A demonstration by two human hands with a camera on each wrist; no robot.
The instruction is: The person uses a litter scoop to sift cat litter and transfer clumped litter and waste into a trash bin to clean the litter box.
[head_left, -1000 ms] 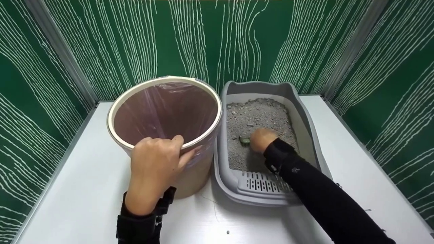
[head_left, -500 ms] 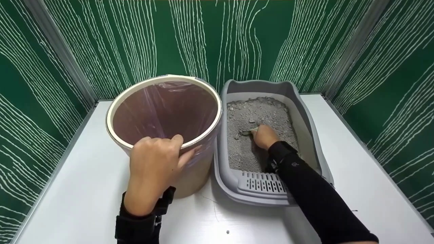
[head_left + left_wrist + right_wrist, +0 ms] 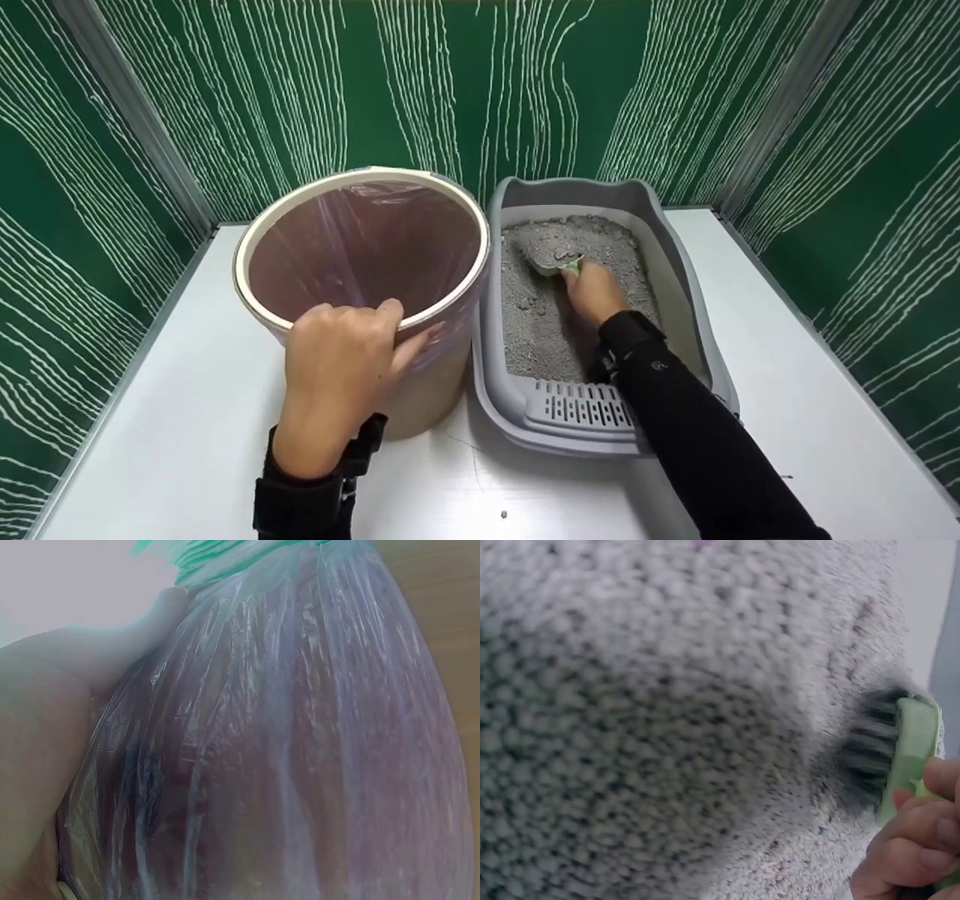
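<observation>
My right hand (image 3: 596, 291) grips the handle of a green litter scoop (image 3: 551, 268) inside a grey litter box (image 3: 491, 337). Grey grains and small lumps lie in and around the scoop's head, which sits low in the cat litter (image 3: 536, 341). From the right wrist, the scoop's slotted green edge (image 3: 916, 727) shows with curled fingers (image 3: 907, 847) around it. Over the near rim of a round trash bin (image 3: 246, 281), my left hand (image 3: 341, 367) is hooked with its fingers inside and thumb outside. In the left wrist view, a clear plastic liner (image 3: 300, 727) covers the bin's side.
The bin stands directly left of the litter box on a white table (image 3: 187, 390). Green walls (image 3: 360, 90) with white wavy lines close in the back and sides. A tiny pellet (image 3: 504, 514) lies near the front.
My right hand has moved towards the back of the box, turning the scoop and pushing litter ahead of it. My left hand stays on the bin's rim.
</observation>
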